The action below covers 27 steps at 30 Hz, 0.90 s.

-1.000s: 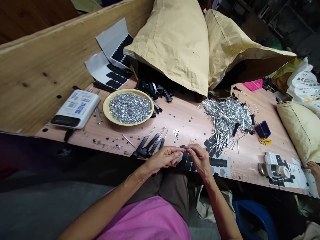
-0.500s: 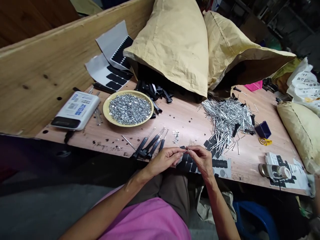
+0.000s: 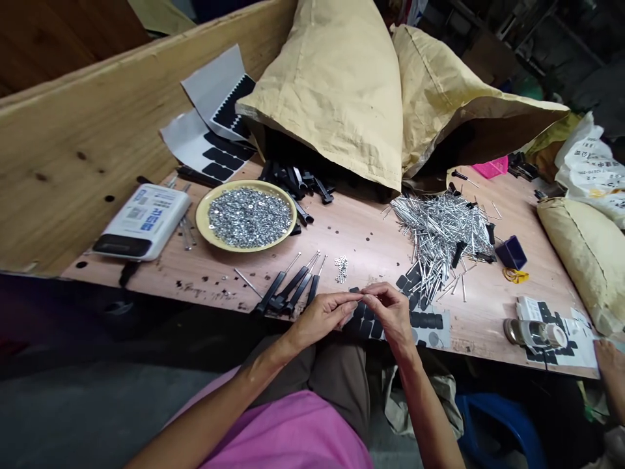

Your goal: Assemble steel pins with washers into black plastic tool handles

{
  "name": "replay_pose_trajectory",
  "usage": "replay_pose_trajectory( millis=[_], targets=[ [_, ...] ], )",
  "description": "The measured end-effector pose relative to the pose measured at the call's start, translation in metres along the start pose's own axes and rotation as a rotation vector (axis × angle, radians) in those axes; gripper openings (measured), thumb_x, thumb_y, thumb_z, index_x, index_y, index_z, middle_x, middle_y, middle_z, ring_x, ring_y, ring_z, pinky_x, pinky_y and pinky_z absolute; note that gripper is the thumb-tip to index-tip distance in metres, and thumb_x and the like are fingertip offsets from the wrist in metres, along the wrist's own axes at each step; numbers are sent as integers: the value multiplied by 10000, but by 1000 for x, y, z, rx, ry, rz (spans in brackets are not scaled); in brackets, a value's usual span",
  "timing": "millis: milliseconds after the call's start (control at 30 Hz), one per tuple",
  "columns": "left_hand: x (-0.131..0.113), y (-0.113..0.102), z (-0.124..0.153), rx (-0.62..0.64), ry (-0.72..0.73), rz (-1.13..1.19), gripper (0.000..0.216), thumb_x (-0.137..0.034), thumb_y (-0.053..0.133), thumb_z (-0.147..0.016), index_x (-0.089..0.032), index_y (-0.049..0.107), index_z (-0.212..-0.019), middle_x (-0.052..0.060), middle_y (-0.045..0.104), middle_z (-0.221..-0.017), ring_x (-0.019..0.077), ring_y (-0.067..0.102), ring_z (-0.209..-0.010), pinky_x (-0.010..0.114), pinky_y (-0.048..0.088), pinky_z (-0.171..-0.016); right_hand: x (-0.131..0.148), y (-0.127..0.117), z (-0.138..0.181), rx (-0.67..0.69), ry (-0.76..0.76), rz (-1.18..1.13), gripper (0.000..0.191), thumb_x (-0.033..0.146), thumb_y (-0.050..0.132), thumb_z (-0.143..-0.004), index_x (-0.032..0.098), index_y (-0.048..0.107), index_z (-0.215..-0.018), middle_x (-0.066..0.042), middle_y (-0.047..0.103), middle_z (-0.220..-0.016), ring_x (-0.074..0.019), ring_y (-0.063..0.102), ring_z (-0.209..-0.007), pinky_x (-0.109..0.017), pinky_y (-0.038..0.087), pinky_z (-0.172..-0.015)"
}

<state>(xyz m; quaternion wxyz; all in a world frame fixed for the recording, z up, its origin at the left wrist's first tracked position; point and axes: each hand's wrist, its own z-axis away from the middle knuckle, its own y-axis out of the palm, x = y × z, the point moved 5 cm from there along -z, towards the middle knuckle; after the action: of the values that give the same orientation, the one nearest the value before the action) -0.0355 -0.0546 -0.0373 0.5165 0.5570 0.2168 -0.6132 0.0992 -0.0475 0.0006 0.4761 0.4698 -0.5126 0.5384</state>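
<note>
My left hand (image 3: 322, 317) and my right hand (image 3: 389, 312) meet at the table's near edge, fingertips pinched together on a thin metal pin (image 3: 362, 296) held between them. Under them lies a sheet of black pads (image 3: 426, 322). Just left of my hands lie several black-handled pins (image 3: 291, 288) side by side. A small cluster of washers (image 3: 341, 268) sits beyond my fingertips. A yellow plate (image 3: 208, 201) full of washers stands further back on the left. A heap of loose metal pins (image 3: 442, 228) lies to the right.
Two large tan sacks (image 3: 342, 85) lean at the back over black handles (image 3: 297, 182). A white box (image 3: 144, 220) and pad sheets (image 3: 215, 130) lie at left by a wooden board (image 3: 73, 150). A blue cup (image 3: 511, 253), a small bottle (image 3: 534, 333) and another person's hand (image 3: 610, 365) are at right.
My hands have kept the pinch on the pin with only slight finger movement. The view has shifted a little, and another person's hand has come back in at the right edge.
</note>
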Motion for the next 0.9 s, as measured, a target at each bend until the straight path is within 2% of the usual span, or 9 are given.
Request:
replay_pose_trajectory(
  millis=[67, 200, 267, 333, 467, 533, 633, 733, 900],
  targets=[
    [-2, 0, 0, -13, 10, -16, 557, -542, 586, -726, -98, 691, -1046, -70, 369, -511, 71, 337, -482, 201, 341, -458, -1, 0, 1, -17, 0, -23, 176, 387, 758, -692, 233, 694, -747, -20, 697, -800, -161, 661, -775, -281, 547, -713],
    [-7, 1, 1, -6, -20, 9, 569, -560, 583, -724, -112, 683, -1059, -71, 383, -523, 65, 337, -481, 195, 360, -456, 2, 1, 2, 25, 17, -14, 324, 453, 660, -782, 272, 679, -1050, -59, 666, -1114, -183, 663, -935, -324, 544, -811],
    [-10, 2, 1, -3, -28, 22, 561, -554, 598, -721, -120, 679, -1067, -68, 399, -530, 68, 357, -496, 199, 383, -473, 5, 2, 2, 51, 3, 45, 265, 445, 626, -813, 263, 712, -985, -59, 685, -1076, -188, 654, -966, -340, 526, -862],
    [-10, 1, 0, -8, -25, 37, 540, -541, 609, -724, -127, 679, -1065, -67, 405, -531, 68, 361, -496, 195, 380, -471, 2, 2, 1, 37, 8, 65, 214, 426, 648, -795, 247, 735, -877, -49, 719, -945, -194, 659, -944, -350, 521, -872],
    [-10, -9, -6, -115, 23, 85, 512, -516, 616, -734, -113, 683, -1044, -75, 382, -513, 40, 272, -436, 170, 224, -400, -19, -9, -8, -153, 88, 9, 239, 420, 642, -784, 214, 718, -878, -42, 725, -879, -186, 685, -817, -358, 544, -802],
    [-9, -17, -9, -177, 11, 118, 540, -513, 627, -724, -102, 665, -1073, -82, 377, -514, 27, 220, -410, 179, 150, -385, -30, -18, -18, -235, 97, 71, 252, 414, 638, -775, 195, 712, -875, -43, 718, -852, -170, 677, -716, -335, 550, -715],
    [-7, -25, -9, -241, -51, 164, 616, -530, 646, -693, -95, 627, -1129, -93, 383, -521, 14, 185, -386, 183, 110, -380, -40, -28, -43, -248, 49, 229, 244, 393, 631, -762, 186, 714, -860, -35, 701, -780, -154, 639, -628, -300, 524, -625],
    [-4, -25, -8, -270, -110, 204, 677, -557, 649, -669, -100, 598, -1166, -100, 385, -530, 11, 180, -374, 177, 100, -376, -44, -28, -81, -207, -33, 344, 226, 367, 596, -776, 193, 719, -853, -38, 695, -787, -153, 624, -626, -296, 510, -636],
    [1, -17, -4, -251, -183, 225, 700, -600, 651, -639, -114, 611, -1141, -108, 370, -523, 10, 168, -373, 175, 86, -377, -41, -3, -156, -132, -226, 589, 226, 231, 504, -827, 181, 712, -900, -70, 671, -863, -183, 620, -776, -312, 487, -751]
  ],
)
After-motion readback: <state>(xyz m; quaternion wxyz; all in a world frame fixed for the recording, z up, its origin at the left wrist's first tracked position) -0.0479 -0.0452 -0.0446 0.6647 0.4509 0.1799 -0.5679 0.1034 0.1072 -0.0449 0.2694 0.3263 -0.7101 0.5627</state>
